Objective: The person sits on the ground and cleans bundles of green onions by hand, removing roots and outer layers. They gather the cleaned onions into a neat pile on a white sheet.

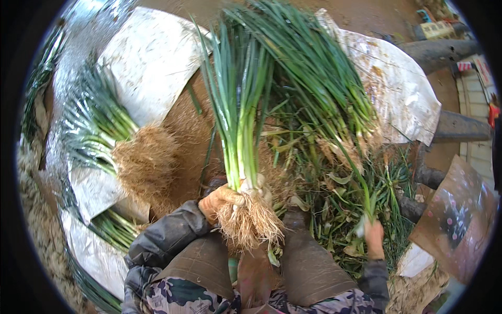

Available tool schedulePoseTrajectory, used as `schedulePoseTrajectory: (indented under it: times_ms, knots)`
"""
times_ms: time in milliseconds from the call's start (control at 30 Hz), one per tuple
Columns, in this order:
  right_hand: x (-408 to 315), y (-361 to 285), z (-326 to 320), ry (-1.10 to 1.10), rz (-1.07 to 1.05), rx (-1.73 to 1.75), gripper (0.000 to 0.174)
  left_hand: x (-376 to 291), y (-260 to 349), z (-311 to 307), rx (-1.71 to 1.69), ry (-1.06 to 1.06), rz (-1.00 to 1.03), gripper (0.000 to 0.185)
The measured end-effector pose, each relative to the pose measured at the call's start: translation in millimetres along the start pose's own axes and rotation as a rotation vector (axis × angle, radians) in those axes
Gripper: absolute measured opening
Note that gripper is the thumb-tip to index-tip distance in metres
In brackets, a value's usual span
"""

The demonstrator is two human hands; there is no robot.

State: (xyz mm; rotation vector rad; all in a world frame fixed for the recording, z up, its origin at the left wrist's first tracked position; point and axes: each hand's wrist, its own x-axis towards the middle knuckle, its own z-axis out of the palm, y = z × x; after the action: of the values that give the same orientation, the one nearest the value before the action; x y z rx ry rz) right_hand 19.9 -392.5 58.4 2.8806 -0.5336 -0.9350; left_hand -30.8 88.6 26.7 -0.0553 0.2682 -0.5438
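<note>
My left hand (222,201), in a tan glove, is closed around the white lower stems of a bunch of green onions (246,129) between my knees. The bunch stands upright in the view, green leaves away from me and pale, stringy roots (251,221) hanging towards me. Off to the right, my right hand (374,237) grips a single green onion stalk (360,188) near its white end, over a heap of stripped leaves (333,212). Some blur hides its fingers. Beyond it lies a larger pile of green onions (313,74), roots towards me.
A second bundle (147,163) with thick roots rests at the left on white sheeting (153,59). More stalks (113,227) lie below it. Wet brown ground (188,106) shows between. Another white sheet (404,86), dark metal bars (462,127) and a clear plastic sheet (455,219) are at the right.
</note>
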Motion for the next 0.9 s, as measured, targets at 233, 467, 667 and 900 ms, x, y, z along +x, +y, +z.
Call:
schedulePoseTrajectory:
  times_ms: [233, 467, 667, 900]
  knots:
    - [-46.1, -158.0, -64.0, -0.143, -0.722, 0.266, 0.065, 2.4, -6.5, -12.8, -0.153, -0.099, 0.011, 0.053]
    - [-49.3, -319.7, 8.9, -0.168, -1.387, 0.171, 0.036, 1.6, -8.9, -6.8, -0.104, -0.026, 0.102, 0.05]
    - [-57.9, -271.6, -1.1, 0.283, -1.576, 0.275, 0.022, 2.3, -10.3, -21.8, 0.079, 0.203, 0.057, 0.059]
    - [-56.4, -190.5, -64.5, -0.241, -0.446, 0.742, 0.024, 5.8, -6.8, -35.3, 0.092, 0.168, 0.07, 0.062]
